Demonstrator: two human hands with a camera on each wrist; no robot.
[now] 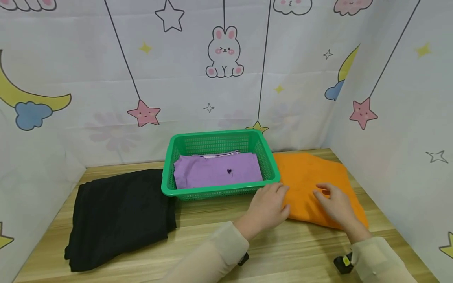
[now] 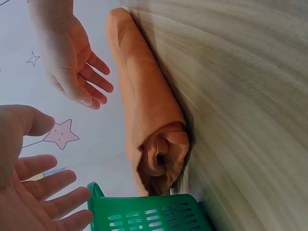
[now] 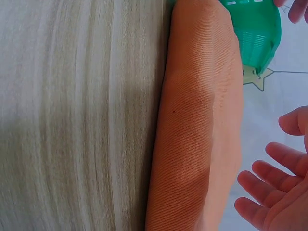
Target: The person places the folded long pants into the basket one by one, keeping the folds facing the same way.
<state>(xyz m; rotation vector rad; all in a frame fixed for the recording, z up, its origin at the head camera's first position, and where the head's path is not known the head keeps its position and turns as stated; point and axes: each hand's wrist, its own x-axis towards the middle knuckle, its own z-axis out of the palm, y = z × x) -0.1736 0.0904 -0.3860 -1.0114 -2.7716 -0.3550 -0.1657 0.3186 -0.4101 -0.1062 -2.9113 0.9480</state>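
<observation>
A folded orange cloth (image 1: 301,177) lies on the right of the table, its rolled near edge showing in both wrist views. My left hand (image 1: 267,206) is at the cloth's left side by the basket's near right corner, fingers extended. In the left wrist view the left hand (image 2: 43,192) stands apart from the orange cloth (image 2: 149,91) and holds nothing. Above the cloth's right part hovers my right hand (image 1: 336,206), its fingers loosely bent. The right wrist view has that right hand (image 3: 281,187) beside the orange cloth (image 3: 187,125), with a gap between them.
A green plastic basket (image 1: 219,191) stands at the back centre with folded purple fabric (image 1: 212,171) inside; a striped edge shows behind it. Folded black cloth (image 1: 120,218) lies on the left of the wooden table (image 1: 279,255). Patterned white curtains (image 1: 191,90) enclose the back and sides.
</observation>
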